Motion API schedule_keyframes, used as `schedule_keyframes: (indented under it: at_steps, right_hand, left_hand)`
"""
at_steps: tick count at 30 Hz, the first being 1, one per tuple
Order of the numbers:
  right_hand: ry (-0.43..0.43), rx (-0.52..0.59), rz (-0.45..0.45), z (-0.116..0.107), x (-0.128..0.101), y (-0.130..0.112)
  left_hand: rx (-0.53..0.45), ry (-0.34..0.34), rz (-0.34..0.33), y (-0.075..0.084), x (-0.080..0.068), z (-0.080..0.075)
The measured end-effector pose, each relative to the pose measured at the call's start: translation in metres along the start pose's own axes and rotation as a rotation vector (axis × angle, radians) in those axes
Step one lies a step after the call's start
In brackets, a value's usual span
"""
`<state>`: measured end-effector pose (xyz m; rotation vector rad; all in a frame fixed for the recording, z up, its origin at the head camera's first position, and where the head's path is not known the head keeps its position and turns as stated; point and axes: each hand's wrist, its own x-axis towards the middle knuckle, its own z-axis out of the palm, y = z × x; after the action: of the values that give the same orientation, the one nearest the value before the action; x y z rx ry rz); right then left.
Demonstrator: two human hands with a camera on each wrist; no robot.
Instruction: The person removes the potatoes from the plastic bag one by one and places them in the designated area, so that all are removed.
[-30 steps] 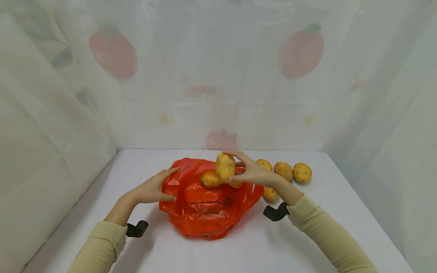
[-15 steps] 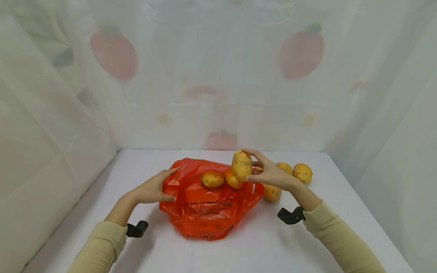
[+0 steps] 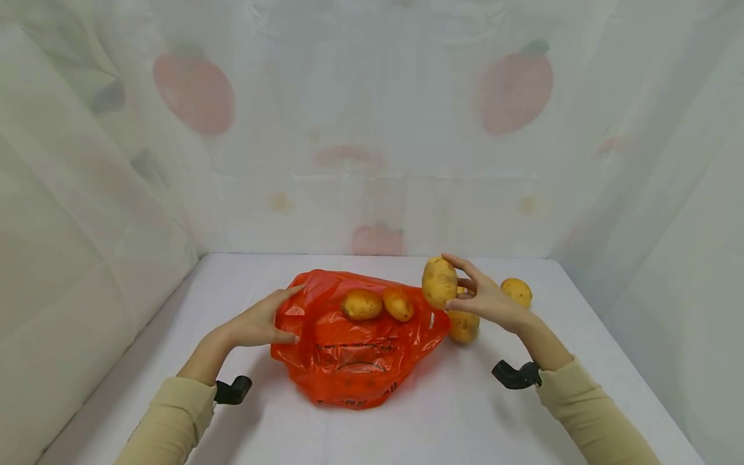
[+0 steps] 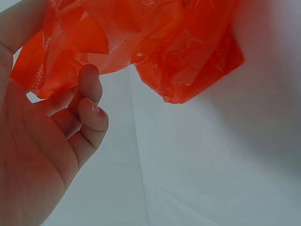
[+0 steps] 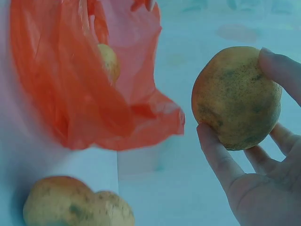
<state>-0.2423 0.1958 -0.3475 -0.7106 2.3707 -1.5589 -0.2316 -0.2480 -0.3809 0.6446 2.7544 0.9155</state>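
Right hand: the right hand (image 3: 485, 298) grasps 1 potato (image 3: 438, 282) between the thumb and fingers (image 5: 217, 155), lifted clear of the table, just past the right edge of the bag.
Held potato: yellow-brown with dark specks, roughly upright in the head view; the right wrist view shows the thumb under it and a fingertip on its upper right side.
Left hand: the left hand (image 3: 259, 320) lies against the left side of the orange plastic bag (image 3: 349, 349), fingers touching the plastic; in the left wrist view the fingers (image 4: 89, 101) are curled against a fold of the bag, but I cannot tell whether they pinch it or only press it.
Bag: crumpled, lying on the white table (image 3: 407, 426) near its middle, with dark print on the front face.
Potatoes on the bag: 2 potatoes, the left one (image 3: 361, 304) and the right one (image 3: 398, 304), sit side by side on top of the bag, touching or nearly so.
Potatoes on the table: 1 potato (image 3: 463, 326) lies just beside the bag's right corner, below the held potato; another (image 3: 516, 291) lies farther right, partly hidden by the right hand.
Surroundings: a pale curtain with faded red fruit prints (image 3: 194, 87) hangs behind and to both sides.
Sleeves: both arms wear beige sleeves (image 3: 168, 420), each with a black wrist mount (image 3: 234, 390).
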Motion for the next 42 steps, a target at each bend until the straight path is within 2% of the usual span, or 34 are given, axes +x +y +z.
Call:
schedule_keyframes:
  at_steps: [7, 13, 21, 42]
  right_hand:
    - [0.016, 0.007, 0.037, -0.012, -0.013, 0.011]
    - [0.032, -0.03, 0.071, -0.02, -0.023, 0.024]
    - [0.065, -0.048, 0.072, -0.03, -0.035, 0.041]
    - [0.143, -0.139, 0.198, -0.04, -0.063, 0.084]
  left_hand:
    - [-0.006, 0.0, 0.0, 0.001, 0.0, -0.001]
    - [-0.006, -0.007, -0.018, -0.002, -0.001, -0.002]
    - [-0.012, -0.004, -0.018, -0.004, -0.002, -0.003]
    - [-0.031, 0.004, -0.033, -0.011, -0.002, -0.001]
